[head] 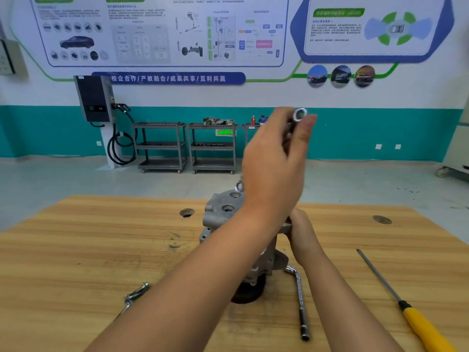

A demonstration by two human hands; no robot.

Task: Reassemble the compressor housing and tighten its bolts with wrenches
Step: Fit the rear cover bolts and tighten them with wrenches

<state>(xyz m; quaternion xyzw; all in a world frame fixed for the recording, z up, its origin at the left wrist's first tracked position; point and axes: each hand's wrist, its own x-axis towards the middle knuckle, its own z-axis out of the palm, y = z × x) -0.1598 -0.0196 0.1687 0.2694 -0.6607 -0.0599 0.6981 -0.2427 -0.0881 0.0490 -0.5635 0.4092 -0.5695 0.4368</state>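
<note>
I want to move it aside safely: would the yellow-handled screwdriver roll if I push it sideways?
Likely yes: the screwdriver has a handle that looks round, and it lies flat on the smooth wooden table. Its thin metal shaft should stay stiff. It probably feels light, being slim.
</note>
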